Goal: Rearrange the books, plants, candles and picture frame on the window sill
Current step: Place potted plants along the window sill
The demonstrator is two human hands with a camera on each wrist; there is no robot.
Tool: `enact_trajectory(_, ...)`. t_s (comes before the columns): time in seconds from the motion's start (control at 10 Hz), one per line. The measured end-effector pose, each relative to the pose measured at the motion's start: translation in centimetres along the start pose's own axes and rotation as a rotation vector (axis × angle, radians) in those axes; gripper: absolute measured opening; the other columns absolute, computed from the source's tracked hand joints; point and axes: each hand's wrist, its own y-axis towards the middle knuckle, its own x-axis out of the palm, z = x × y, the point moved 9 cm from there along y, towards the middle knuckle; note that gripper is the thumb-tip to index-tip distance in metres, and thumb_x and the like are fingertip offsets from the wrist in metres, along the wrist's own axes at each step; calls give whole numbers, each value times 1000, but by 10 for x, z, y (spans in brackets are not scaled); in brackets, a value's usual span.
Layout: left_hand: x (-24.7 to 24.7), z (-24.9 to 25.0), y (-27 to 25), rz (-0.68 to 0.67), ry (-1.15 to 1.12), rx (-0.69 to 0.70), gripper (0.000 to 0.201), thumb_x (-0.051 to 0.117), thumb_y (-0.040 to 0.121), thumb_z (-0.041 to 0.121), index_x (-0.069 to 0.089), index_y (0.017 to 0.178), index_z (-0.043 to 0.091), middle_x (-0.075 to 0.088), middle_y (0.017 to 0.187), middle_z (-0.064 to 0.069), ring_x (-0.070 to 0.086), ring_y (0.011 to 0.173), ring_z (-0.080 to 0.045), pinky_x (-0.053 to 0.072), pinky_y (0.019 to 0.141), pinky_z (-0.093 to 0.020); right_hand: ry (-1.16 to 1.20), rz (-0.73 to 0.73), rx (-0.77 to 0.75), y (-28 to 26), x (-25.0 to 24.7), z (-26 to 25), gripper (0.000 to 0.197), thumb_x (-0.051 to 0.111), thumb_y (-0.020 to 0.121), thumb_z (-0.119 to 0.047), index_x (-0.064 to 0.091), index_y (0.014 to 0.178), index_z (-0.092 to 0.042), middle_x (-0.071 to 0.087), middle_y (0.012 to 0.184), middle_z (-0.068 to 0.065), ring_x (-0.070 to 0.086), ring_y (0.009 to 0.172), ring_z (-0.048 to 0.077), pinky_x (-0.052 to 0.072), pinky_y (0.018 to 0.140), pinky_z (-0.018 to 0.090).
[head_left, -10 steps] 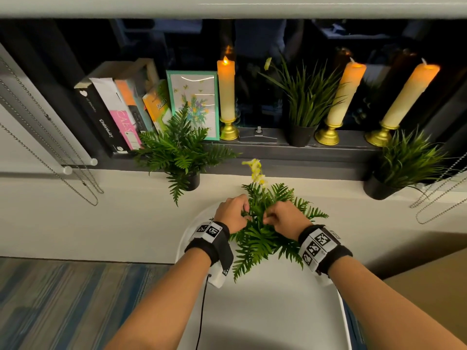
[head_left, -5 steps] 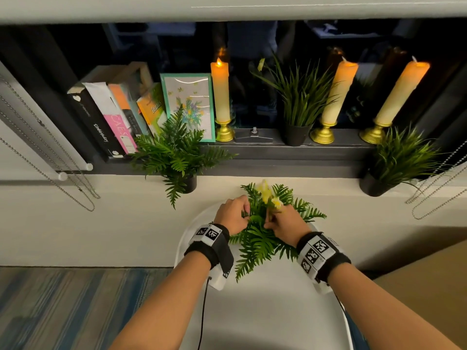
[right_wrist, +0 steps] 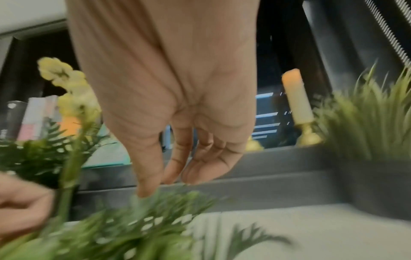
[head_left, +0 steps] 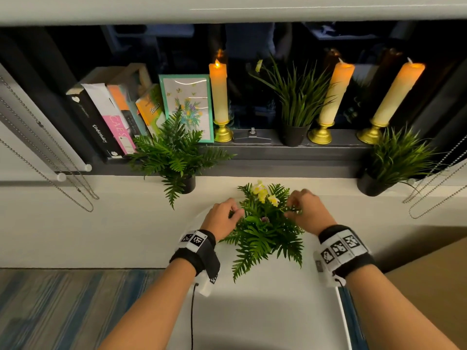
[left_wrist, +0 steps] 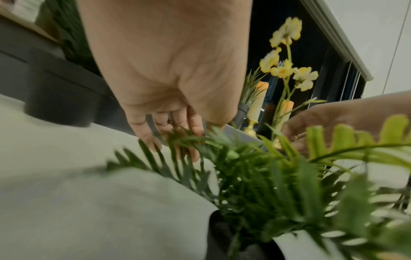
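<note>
Both hands [head_left: 223, 216] [head_left: 309, 213] pinch fronds of the fern [head_left: 265, 229] on the tabletop [head_left: 265, 311]. Best fluff outward gently, sparing the yellow flowers [head_left: 264, 194].

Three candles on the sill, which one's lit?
The leftmost candle, beside the picture frame: it alone shows a flame at its tip. The middle candle and right candle show bare wicks.

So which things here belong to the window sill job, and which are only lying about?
Belong to the job:
books
picture frame
three candles
grass plants
fern with yellow flowers, touched by left hand and right hand

Lying about:
blind chains
white chair
</note>
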Motion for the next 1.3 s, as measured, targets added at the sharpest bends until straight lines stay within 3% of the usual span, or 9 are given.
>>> enact_trajectory(0.1, -13, -19, 1, 39, 6, -48, 27, 49, 97, 39, 55, 89, 14, 66, 85, -5, 62, 80, -26, 51, 74, -36, -114, -36, 113, 3, -12, 28, 3, 63, 84, -12, 61, 84, -11, 63, 90, 6, 61, 87, 25, 44, 72, 28)
enact_trajectory(0.3, -5, -26, -1, -30, -37, -84, 35, 40, 100, 43, 48, 78, 17, 48, 67, 4, 48, 69, -21, 40, 68, -31, -276, -485, 267, -22, 60, 73, 38, 61, 87, -19, 58, 123, -7, 61, 123, 7, 58, 115, 22, 48, 96, 27)
enact_trajectory(0.4, 7, -31, -5, -101, -76, -116, 42, 39, 99, 47, 44, 71, 16, 46, 64, 1, 45, 66, -22, 39, 66, -34, -100, -494, 296, -28, 92, 81, 40, 66, 84, -19, 56, 121, -8, 60, 119, 8, 58, 115, 24, 46, 88, 24)
enact_trajectory(0.5, 17, -37, -10, -162, -109, -158, 44, 46, 94, 54, 50, 75, 15, 54, 69, 0, 51, 66, -19, 45, 70, -34, 260, -473, 394, -29, 121, 85, 30, 54, 91, -4, 55, 120, 1, 57, 126, 22, 58, 112, 36, 48, 97, 43)
enact_trajectory(0.6, 26, -39, -12, -221, -148, -161, 21, 68, 83, 41, 63, 85, 21, 68, 84, 5, 64, 80, -13, 52, 81, -31, 891, -365, 482, -34, 132, 60, 31, 52, 89, 8, 55, 119, -2, 60, 125, 21, 67, 91, 33, 58, 67, 51)
enact_trajectory(0.7, 33, -37, -12, -270, -173, -130, 18, 75, 76, 26, 69, 92, 24, 73, 95, 5, 68, 92, -12, 53, 90, -32, 1011, -397, 499, -41, 141, 37, 34, 47, 91, 12, 42, 123, 6, 52, 128, 11, 61, 90, 25, 56, 50, 24)
enact_trajectory(0.9, 38, -35, -10, -301, -64, -106, 15, 67, 82, 28, 69, 82, 13, 72, 84, -2, 67, 81, -16, 52, 76, -29, 504, -504, 360, -42, 141, 26, 65, 59, 91, -7, 24, 145, -1, 30, 150, 10, 32, 139, 25, 32, 65, -11)
enact_trajectory(1.0, 41, -37, -7, -289, -56, -98, 18, 66, 84, 27, 68, 82, 9, 72, 86, -8, 68, 83, -21, 53, 76, -32, 330, -487, 236, -36, 144, 15, 60, 55, 94, -22, 27, 147, -18, 31, 150, -4, 27, 140, 16, 29, 110, 19)
enact_trajectory(1.3, 41, -37, 0, -281, -79, -62, 7, 64, 86, 18, 70, 86, 14, 74, 90, -2, 69, 85, -16, 56, 85, -39, 303, -438, 243, -36, 145, 19, 50, 34, 103, -24, 21, 149, -12, 22, 157, 6, 24, 144, 20, 21, 113, 25)
